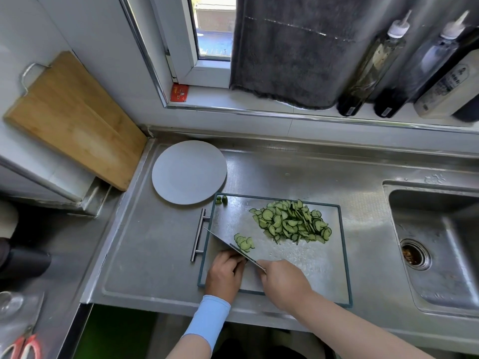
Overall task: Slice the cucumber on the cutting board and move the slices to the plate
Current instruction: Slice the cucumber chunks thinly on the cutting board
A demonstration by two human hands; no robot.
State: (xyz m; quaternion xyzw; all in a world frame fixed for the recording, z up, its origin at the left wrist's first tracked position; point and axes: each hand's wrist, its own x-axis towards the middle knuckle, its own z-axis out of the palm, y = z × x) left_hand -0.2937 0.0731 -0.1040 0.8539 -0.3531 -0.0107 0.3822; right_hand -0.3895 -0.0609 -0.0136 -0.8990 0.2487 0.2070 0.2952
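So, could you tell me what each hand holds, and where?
The right hand grips the knife by its handle. The left hand curls against the knife; whatever it may hold is hidden.

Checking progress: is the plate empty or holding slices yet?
Empty: the plate shows bare grey surface; the slices all lie on the cutting board.

Left hand (224, 271) bare below a snug light-blue sleeve (207, 323) cuffed at the wrist. Right hand (283, 281) and forearm bare.
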